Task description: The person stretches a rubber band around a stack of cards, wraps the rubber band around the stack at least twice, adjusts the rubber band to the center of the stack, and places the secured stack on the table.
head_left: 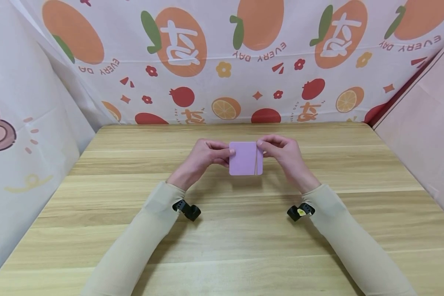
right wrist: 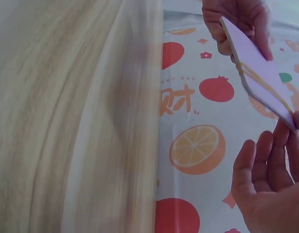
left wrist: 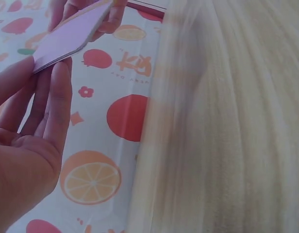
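Observation:
A thin lilac square with rounded corners is held up above the table between both hands; its layered edge shows in the left wrist view, but its exact kind is unclear. My left hand pinches its left side, thumb on the near face and fingers behind. At the upper right corner, my right hand pinches it between thumb and fingers. A tan rubber band runs round the square near its right side, its two strands spreading apart slightly toward the lower edge in the head view.
Beneath the hands is a wood-grain table. A fruit-print cloth hangs behind its far edge, with pale cloths at the sides. Black straps with small devices sit on both wrists.

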Tool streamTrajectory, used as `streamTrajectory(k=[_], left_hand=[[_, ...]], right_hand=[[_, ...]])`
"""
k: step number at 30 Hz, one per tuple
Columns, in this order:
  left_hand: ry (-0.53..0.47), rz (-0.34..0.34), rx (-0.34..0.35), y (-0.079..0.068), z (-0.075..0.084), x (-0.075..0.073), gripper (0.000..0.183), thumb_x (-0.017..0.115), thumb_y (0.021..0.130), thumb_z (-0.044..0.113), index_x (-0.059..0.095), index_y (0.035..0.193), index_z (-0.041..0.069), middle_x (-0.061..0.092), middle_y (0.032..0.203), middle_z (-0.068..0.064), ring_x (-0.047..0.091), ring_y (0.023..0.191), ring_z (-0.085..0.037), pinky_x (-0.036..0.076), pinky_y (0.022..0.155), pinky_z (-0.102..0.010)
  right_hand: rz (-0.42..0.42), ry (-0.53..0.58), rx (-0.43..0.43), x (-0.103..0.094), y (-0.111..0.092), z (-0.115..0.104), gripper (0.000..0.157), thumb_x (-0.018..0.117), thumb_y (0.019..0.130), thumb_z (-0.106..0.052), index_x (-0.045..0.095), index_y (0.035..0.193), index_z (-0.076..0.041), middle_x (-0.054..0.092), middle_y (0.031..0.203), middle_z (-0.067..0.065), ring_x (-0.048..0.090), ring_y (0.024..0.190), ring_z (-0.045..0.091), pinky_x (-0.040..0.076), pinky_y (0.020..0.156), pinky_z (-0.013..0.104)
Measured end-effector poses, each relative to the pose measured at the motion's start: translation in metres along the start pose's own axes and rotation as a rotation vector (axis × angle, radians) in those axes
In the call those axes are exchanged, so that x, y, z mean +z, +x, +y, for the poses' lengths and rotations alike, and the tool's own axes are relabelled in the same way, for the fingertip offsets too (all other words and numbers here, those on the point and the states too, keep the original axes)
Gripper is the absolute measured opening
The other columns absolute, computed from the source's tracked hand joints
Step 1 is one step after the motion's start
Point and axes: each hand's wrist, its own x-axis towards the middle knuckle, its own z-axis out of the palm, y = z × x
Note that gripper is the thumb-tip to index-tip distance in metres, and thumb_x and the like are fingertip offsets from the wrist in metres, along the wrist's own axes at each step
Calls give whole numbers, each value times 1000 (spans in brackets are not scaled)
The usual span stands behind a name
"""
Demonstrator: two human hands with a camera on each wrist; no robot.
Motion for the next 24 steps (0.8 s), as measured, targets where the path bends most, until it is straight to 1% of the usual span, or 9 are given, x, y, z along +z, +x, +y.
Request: streamTrajectory(k=[5, 8, 16, 20, 24], left_hand=[[-5, -2, 9, 0, -1, 0, 21, 74, 79, 8, 71, 95, -6, 69, 81, -16, 65, 65, -21, 56, 66, -37], [-4, -4, 23, 1, 0, 1, 19, 74, 79, 7, 71, 93, -6, 69, 80, -15, 65, 63, -20, 56, 64, -36], [20, -18, 24, -1, 1, 7, 20, 74, 79, 7, 71, 94, -6, 69, 82, -16, 64, 62, -20, 56, 64, -36], [4, -26, 20, -1, -1, 10, 21, 72, 81, 8, 70, 96, -7, 68, 81, -16, 64, 64, -20, 56, 65, -36], [-16, -53, -2, 0, -4, 10, 21, 72, 81, 8, 69, 97, -5, 68, 82, -15, 65, 68, -21, 55, 69, -38]], right_hand=[[-24, -1, -4, -2, 1, 2, 30, 71, 85, -22, 67, 104, 0, 65, 99, 11, 59, 88, 24, 52, 79, 37], [-34, 1, -3, -3, 2, 3, 32, 72, 84, -24, 67, 104, 0, 65, 100, 12, 59, 88, 25, 52, 79, 34], [-54, -12, 58, -1, 0, 3, 32, 73, 82, -29, 69, 102, -4, 65, 101, 12, 56, 92, 24, 50, 81, 32], [-37, -15, 61, 0, 0, 3, 34, 73, 82, -29, 69, 104, -3, 65, 101, 11, 55, 93, 24, 48, 81, 31], [9, -10, 46, 0, 1, 3, 33, 72, 83, -28, 69, 103, -2, 65, 100, 9, 54, 93, 22, 47, 78, 28]])
